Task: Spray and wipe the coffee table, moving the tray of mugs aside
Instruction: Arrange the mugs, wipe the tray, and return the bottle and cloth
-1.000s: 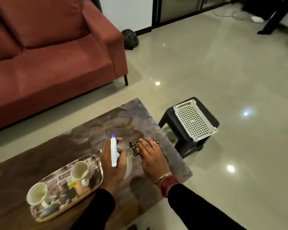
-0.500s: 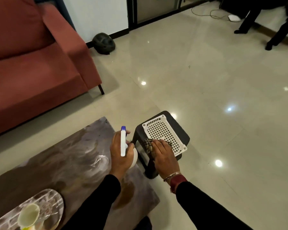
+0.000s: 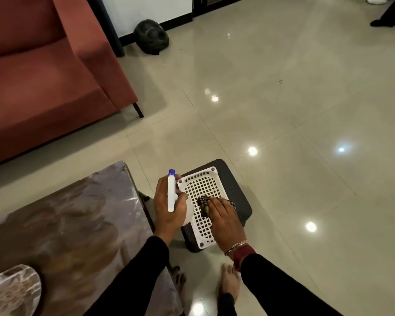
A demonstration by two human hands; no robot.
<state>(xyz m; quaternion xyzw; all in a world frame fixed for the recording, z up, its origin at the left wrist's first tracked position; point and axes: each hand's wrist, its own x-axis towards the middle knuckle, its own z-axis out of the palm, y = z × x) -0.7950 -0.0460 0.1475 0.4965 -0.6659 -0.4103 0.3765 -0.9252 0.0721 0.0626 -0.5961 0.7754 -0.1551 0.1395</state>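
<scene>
Left hand (image 3: pixel 167 213) grips the seemingly light, stiff spray bottle (image 3: pixel 171 192) by its neck beside the white basket (image 3: pixel 201 185); right hand (image 3: pixel 226 222), fingers flat, presses the limp cloth (image 3: pixel 203 204) onto it.

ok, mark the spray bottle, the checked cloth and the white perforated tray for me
spray bottle (image 3: pixel 171 197): head view, middle of the white sprayer head.
checked cloth (image 3: pixel 203 202): head view, the bunched part left uncovered.
white perforated tray (image 3: pixel 196 175): head view, its far rim.
</scene>
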